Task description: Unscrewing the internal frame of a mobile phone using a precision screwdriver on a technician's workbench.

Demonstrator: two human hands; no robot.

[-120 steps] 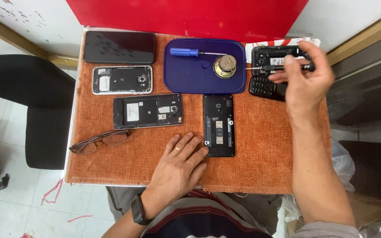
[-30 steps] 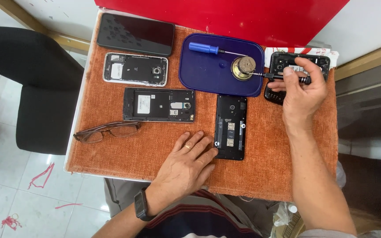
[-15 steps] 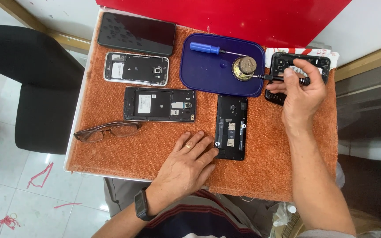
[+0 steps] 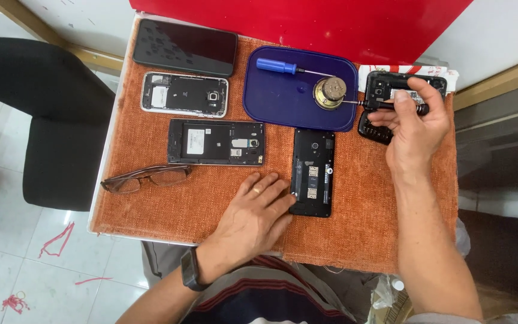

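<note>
My right hand (image 4: 416, 123) grips a thin black-handled screwdriver (image 4: 372, 104) whose tip reaches a round brass-coloured metal piece (image 4: 330, 93) on the blue tray (image 4: 283, 102). Under that hand lie an opened black phone (image 4: 385, 85) and a dark keypad part (image 4: 370, 129). My left hand (image 4: 254, 216) rests flat on the orange cloth (image 4: 211, 204), fingers apart, its fingertips touching the left edge of an opened black phone (image 4: 313, 172). A blue-handled screwdriver (image 4: 278, 66) lies on the tray.
Two more backless phones (image 4: 184, 94) (image 4: 216, 142) and a dark phone with its screen up (image 4: 185, 47) lie on the cloth's left half. Brown glasses (image 4: 145, 178) sit near the left edge. A red panel (image 4: 307, 24) stands behind; a black chair (image 4: 49, 120) is at left.
In the oldest frame the view sat lower and further right. Over the last second both hands and the screwdriver hold nearly still at the brass piece.
</note>
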